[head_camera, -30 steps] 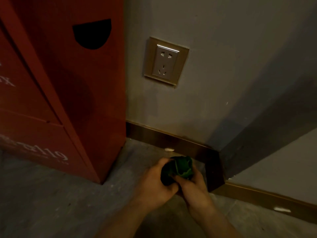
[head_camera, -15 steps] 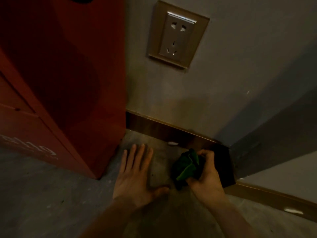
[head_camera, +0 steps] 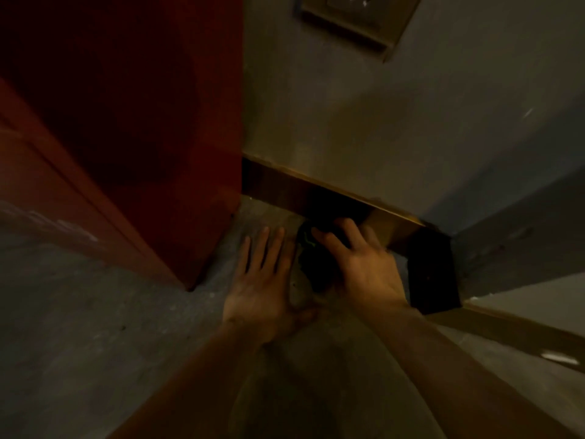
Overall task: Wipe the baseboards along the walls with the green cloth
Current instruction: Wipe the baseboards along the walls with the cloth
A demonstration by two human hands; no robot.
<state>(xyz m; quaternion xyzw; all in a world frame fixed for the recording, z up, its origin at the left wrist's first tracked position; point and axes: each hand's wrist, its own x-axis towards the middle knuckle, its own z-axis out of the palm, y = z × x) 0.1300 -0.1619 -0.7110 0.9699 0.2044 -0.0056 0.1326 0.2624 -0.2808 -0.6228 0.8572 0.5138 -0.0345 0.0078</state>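
Dim, blurred frame, low to the floor (head_camera: 95,359).

Left hand (head_camera: 262,299): flat on the floor, palm down, fingers (head_camera: 264,248) spread and straight, holding nothing. Tips point toward the baseboard (head_camera: 275,188) but stop short of it. Red cabinet (head_camera: 126,122) stands just to the left of those fingers; its front corner meets the floor beside the wrist.

Right hand (head_camera: 364,267): fingers (head_camera: 329,239) splayed and partly curled over the green cloth (head_camera: 311,248), pressing it down and forward. Not a closed fist; it looks like a loose, open-handed hold with the cloth bunched under the fingertips and palm. How firmly it is gripped I cannot tell, too dark and smeared.

Cloth: a dark wad with a thin green edge showing, just left of the right index finger, between the two hands. It sits at the foot of the baseboard, at or touching the board's lower face; exact contact is lost in shadow.

Baseboard: dark wood strip with a lighter top edge, running just ahead of both sets of fingertips. It turns an outside corner (head_camera: 430,267) right of the right hand and carries on along the next wall (head_camera: 506,331).

Wall socket (head_camera: 354,23) on the grey wall (head_camera: 380,122), well above the right fingers, cut off by the top edge.
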